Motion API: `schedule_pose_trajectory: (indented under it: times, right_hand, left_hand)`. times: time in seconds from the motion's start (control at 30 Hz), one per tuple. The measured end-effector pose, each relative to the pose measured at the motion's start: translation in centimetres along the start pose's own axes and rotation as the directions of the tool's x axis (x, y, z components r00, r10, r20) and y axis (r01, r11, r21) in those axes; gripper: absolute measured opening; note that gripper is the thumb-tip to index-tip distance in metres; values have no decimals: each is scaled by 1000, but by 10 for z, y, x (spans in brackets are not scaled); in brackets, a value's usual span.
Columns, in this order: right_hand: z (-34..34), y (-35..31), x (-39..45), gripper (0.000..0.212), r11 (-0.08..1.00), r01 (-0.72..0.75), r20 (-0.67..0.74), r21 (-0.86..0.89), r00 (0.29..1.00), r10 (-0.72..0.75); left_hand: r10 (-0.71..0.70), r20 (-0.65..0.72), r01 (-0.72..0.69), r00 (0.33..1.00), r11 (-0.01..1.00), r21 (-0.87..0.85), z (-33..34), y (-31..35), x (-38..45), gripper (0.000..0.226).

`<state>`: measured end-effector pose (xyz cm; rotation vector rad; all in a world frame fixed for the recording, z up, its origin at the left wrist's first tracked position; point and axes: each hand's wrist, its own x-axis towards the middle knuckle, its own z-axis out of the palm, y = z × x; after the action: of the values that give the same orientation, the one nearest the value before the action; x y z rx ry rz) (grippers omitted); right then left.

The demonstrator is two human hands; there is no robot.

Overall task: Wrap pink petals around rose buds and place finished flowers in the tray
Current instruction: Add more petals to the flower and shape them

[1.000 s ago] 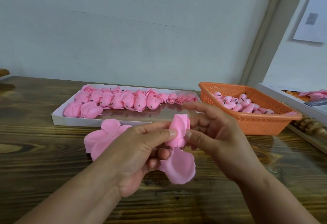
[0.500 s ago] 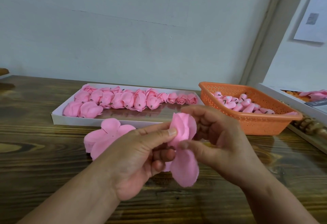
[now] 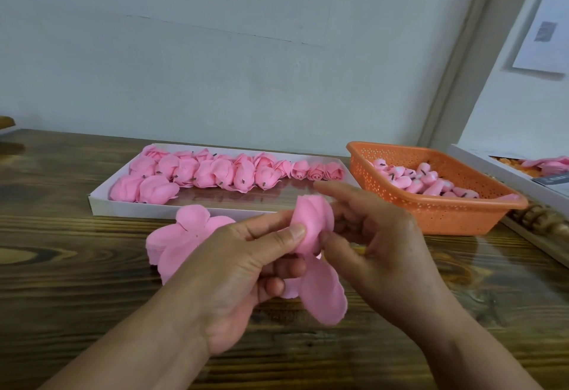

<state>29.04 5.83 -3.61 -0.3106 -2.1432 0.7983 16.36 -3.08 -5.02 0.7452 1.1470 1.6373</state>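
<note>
Holding item one, both hands work above the tabletop's (image 3: 77,266) near edge. Left hand (image 3: 234,269): thumb and fingers pinch a half-wrapped pink foam rose bud (image 3: 312,226), keeping the folded petals from springing open. Right hand (image 3: 378,242): thumb and curled fingers touch the bud's far side, apparently pressing a petal round; forefinger raised clear. One loose pink petal (image 3: 324,294) hangs below the bud, not yet folded up, so I judge the wrapping unfinished.

Item two: stack of flat pink petal cut-outs (image 3: 181,235), lying just behind the left hand, near for the next pick.

Item three: shallow white rectangular cardboard tray (image 3: 123,209), beyond the stack, holding finished pink roses (image 3: 215,172) in rows along its far side; near strip bare for more.

Item four: orange perforated plastic basket (image 3: 431,214), right of the tray, holding unwrapped pink buds (image 3: 415,178), close to the right hand as supply.
</note>
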Motion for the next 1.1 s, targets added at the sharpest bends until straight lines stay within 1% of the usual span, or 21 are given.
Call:
schedule_pose_trajectory:
  times: [0.13,0.3,0.33,0.4,0.5,0.57,0.6,0.67,0.7,0.8,0.87,0.97,1.1]
  right_hand:
    - [-2,1,0,45,1000,-29,36,11,999,28]
    - [-5,3,3,41,997,-70,59,-10,996,71]
    - [-5,4,4,40,997,-76,57,-1,996,76]
    - [-4,3,3,36,997,-71,52,18,996,70]
    - [-4,4,3,35,995,-92,49,36,995,90]
    - [-4,6,4,38,987,-135,72,89,989,129]
    - [-4,8,5,38,979,-158,89,130,985,147]
    - [-6,12,7,38,949,-207,104,237,977,187]
    - [-7,14,8,38,931,-225,107,287,973,203]
    - [-7,20,8,36,892,-259,129,370,965,226]
    - [-6,22,9,36,863,-276,131,424,961,243]
    - [-6,26,10,40,816,-295,139,497,955,260]
    - [-4,29,10,40,783,-276,136,557,961,241]
  left_hand:
    - [-5,13,5,1000,1000,-14,0,0,0,32]
    - [54,73,-55,996,998,16,1,-1,-2,28]
    - [65,96,-68,993,997,27,1,-1,-2,30]
    - [80,130,-87,988,995,50,0,-1,-3,40]
    - [108,99,-118,989,988,95,2,-2,-3,54]
    - [118,30,-120,993,988,96,5,-3,-1,51]
    - [113,3,-112,994,989,93,5,-4,0,45]
    - [97,-22,-94,995,991,100,6,-5,2,22]
    - [88,-32,-84,996,991,106,6,-4,2,15]
    - [43,-49,-38,998,994,98,4,-4,4,32]
    - [15,-49,-10,999,996,87,4,-2,4,35]
    - [30,-44,-26,999,996,86,3,-2,4,27]
    - [66,-13,-65,998,998,24,3,-2,2,21]
